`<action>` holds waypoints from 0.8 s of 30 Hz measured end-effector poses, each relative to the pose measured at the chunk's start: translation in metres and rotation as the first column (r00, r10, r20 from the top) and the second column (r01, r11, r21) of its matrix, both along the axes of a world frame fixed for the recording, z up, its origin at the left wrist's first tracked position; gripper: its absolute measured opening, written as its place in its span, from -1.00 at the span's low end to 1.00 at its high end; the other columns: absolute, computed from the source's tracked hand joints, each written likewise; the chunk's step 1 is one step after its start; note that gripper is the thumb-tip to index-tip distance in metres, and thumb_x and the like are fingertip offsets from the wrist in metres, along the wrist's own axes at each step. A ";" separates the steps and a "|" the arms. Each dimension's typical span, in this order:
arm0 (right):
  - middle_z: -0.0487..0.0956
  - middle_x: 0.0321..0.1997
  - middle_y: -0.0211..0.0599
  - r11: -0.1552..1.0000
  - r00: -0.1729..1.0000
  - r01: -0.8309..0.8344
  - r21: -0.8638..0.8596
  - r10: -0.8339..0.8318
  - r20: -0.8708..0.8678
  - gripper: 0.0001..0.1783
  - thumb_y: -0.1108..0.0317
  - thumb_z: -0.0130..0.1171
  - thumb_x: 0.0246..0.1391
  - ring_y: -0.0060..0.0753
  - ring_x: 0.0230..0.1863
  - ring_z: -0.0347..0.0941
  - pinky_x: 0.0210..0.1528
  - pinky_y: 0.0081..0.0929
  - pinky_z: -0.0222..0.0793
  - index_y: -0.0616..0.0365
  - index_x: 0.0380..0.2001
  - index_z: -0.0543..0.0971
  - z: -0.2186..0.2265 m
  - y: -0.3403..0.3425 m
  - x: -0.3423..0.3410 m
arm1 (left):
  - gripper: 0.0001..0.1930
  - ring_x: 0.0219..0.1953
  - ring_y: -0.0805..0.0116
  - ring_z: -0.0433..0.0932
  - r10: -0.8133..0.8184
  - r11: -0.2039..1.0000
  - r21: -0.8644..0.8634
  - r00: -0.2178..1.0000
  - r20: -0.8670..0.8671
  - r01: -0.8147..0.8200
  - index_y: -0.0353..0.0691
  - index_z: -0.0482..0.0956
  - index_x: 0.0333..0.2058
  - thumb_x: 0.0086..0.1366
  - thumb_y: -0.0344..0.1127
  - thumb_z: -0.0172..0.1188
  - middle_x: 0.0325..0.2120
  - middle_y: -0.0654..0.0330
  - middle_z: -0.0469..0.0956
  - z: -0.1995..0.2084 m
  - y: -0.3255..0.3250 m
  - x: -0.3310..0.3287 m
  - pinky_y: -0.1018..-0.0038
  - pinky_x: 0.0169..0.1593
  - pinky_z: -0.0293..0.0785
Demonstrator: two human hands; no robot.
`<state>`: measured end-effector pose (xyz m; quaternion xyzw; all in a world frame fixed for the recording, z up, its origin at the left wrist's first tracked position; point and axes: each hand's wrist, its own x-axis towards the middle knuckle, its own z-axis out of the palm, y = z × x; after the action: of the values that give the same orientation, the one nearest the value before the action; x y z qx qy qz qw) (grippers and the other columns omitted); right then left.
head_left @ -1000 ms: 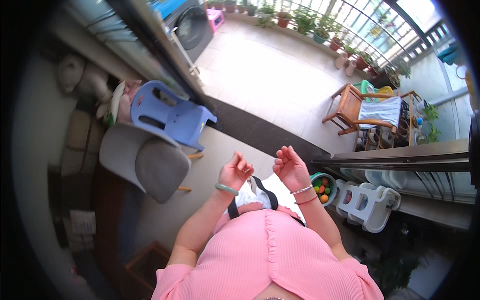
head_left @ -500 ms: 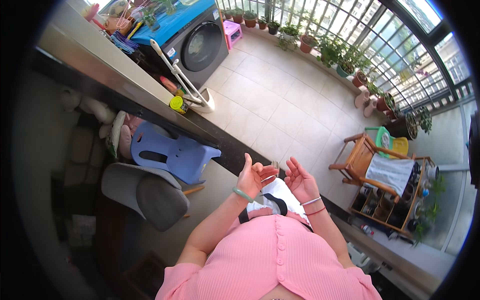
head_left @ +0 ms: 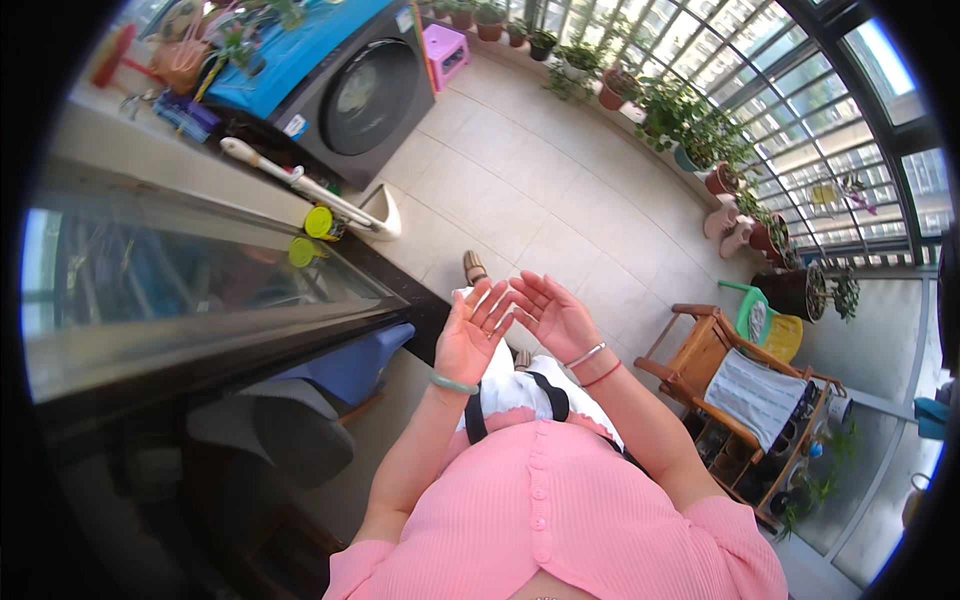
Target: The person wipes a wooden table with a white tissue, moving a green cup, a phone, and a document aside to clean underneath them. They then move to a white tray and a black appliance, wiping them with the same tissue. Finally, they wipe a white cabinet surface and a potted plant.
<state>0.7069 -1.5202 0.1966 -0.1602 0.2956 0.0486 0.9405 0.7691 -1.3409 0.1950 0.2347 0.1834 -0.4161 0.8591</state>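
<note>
My left hand [head_left: 473,335] is raised in front of my body, palm up, fingers apart, with nothing in it. A green bangle [head_left: 454,384] circles that wrist. Close beside it my right hand [head_left: 555,315] is likewise open and empty, its palm turned up and its fingertips near the left hand's. A silver bracelet [head_left: 587,354] and a red string [head_left: 603,375] are on the right wrist. Below the hands are my white trousers [head_left: 520,383] with black straps, and one sandalled foot [head_left: 474,266] on the tiles.
Beyond the dark threshold [head_left: 428,318], a grey washing machine [head_left: 365,95] stands far left beside a white long-handled tool [head_left: 300,182]. Potted plants [head_left: 690,120] line the barred window. At right is a wooden chair [head_left: 690,345] with a cloth. A glass door [head_left: 200,290] and blue chair [head_left: 350,365] are left.
I have stepped forward over the threshold, and one foot now shows on the tiles. Both hands have come closer together, palms up. The glass door has come into view over the blue chair.
</note>
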 end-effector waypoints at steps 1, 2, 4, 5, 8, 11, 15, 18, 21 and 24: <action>0.62 0.11 -0.18 1.000 1.000 0.014 0.028 -0.013 -0.014 -0.59 0.15 -0.04 0.45 -0.31 0.09 0.55 0.19 -0.29 0.47 0.22 0.13 0.52 -0.011 -0.007 0.019 | -0.48 0.29 0.21 0.43 -0.007 1.000 0.008 1.000 -0.017 0.007 -0.13 0.40 0.26 0.57 0.10 -0.18 0.27 0.05 0.44 -0.012 -0.008 0.019 0.21 0.37 0.32; 0.63 0.07 -0.19 0.999 0.999 0.036 0.036 -0.035 -0.035 -0.61 0.16 -0.02 0.44 -0.31 0.07 0.56 0.18 -0.31 0.47 0.22 0.11 0.53 -0.020 -0.010 0.038 | -0.52 0.29 0.23 0.43 -0.005 1.000 -0.013 0.999 -0.052 0.005 -0.11 0.39 0.27 0.58 0.04 -0.13 0.26 0.07 0.44 -0.025 -0.012 0.039 0.25 0.36 0.34; 0.64 0.00 -0.21 0.996 0.994 0.085 0.037 -0.082 -0.077 -0.64 0.20 0.01 0.43 -0.32 0.02 0.56 0.16 -0.33 0.49 0.23 0.06 0.55 -0.037 -0.021 0.081 | -0.56 0.27 0.27 0.44 -0.041 0.999 0.025 0.997 -0.070 0.043 -0.10 0.40 0.26 0.57 -0.02 -0.07 0.25 0.09 0.45 -0.046 -0.030 0.083 0.31 0.34 0.35; 0.65 -0.02 -0.19 0.991 0.990 0.123 0.053 -0.119 -0.080 -0.65 0.21 0.01 0.42 -0.32 0.00 0.57 0.15 -0.33 0.50 0.24 0.04 0.56 -0.045 -0.024 0.106 | -0.56 0.26 0.28 0.44 -0.045 0.998 0.050 0.996 -0.072 0.049 -0.11 0.41 0.26 0.56 -0.02 -0.05 0.24 0.10 0.45 -0.054 -0.038 0.108 0.31 0.34 0.35; 0.65 -0.06 -0.15 0.970 0.974 0.215 0.112 -0.204 -0.101 -0.68 0.23 0.01 0.42 -0.31 -0.04 0.58 0.11 -0.34 0.52 0.26 -0.02 0.56 -0.069 -0.035 0.172 | -0.57 0.27 0.25 0.42 -0.026 0.999 0.030 0.990 -0.137 0.031 -0.14 0.47 0.15 0.56 0.03 -0.09 0.23 0.08 0.46 -0.081 -0.058 0.185 0.31 0.35 0.33; 0.63 -0.02 -0.18 0.971 0.974 0.202 0.128 -0.186 -0.127 -0.68 0.22 0.00 0.43 -0.32 -0.01 0.56 0.14 -0.34 0.50 0.24 0.01 0.55 -0.096 -0.041 0.242 | -0.59 0.27 0.23 0.44 -0.041 0.998 -0.062 0.991 -0.126 0.033 -0.11 0.52 0.11 0.58 0.02 -0.12 0.26 0.08 0.45 -0.115 -0.061 0.260 0.30 0.33 0.36; 0.63 -0.03 -0.18 0.974 0.970 0.203 0.104 -0.185 -0.161 -0.69 0.25 0.02 0.41 -0.33 -0.05 0.57 0.11 -0.34 0.51 0.25 0.01 0.54 -0.129 -0.056 0.340 | -0.53 0.33 0.27 0.35 0.003 0.990 0.142 0.982 -0.190 0.024 -0.11 0.33 0.31 0.59 -0.02 -0.15 0.35 0.10 0.33 -0.128 -0.087 0.356 0.29 0.37 0.31; 0.64 -0.06 -0.20 0.978 0.972 0.182 0.102 -0.163 -0.170 -0.69 0.26 0.06 0.38 -0.34 -0.08 0.58 0.06 -0.33 0.53 0.24 0.03 0.53 -0.158 -0.063 0.412 | -0.52 0.38 0.28 0.29 0.044 0.992 0.124 0.989 -0.138 -0.027 -0.09 0.28 0.36 0.60 -0.05 -0.16 0.39 0.12 0.25 -0.149 -0.097 0.419 0.29 0.41 0.25; 0.61 0.02 -0.16 0.995 0.988 0.091 0.051 -0.084 -0.130 -0.66 0.25 0.10 0.36 -0.31 -0.02 0.56 0.07 -0.31 0.51 0.25 0.06 0.52 -0.189 -0.075 0.478 | -0.51 0.38 0.27 0.27 0.135 0.974 0.198 0.986 -0.099 -0.114 -0.07 0.25 0.38 0.59 -0.04 -0.16 0.40 0.11 0.24 -0.161 -0.106 0.475 0.27 0.44 0.21; 0.59 0.07 -0.15 0.997 0.996 -0.072 -0.036 0.070 -0.057 -0.63 0.31 0.17 0.31 -0.28 0.03 0.55 0.06 -0.28 0.49 0.25 0.10 0.49 -0.211 -0.087 0.552 | -0.48 0.39 0.21 0.26 0.240 0.954 0.197 0.969 -0.059 -0.225 -0.07 0.23 0.39 0.58 0.00 -0.15 0.38 0.07 0.25 -0.179 -0.119 0.521 0.23 0.45 0.17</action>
<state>1.2587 -1.6069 -0.0144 -0.1872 0.3168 0.0809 0.9263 1.2903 -1.4595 0.0156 0.2748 0.2835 -0.3020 0.8677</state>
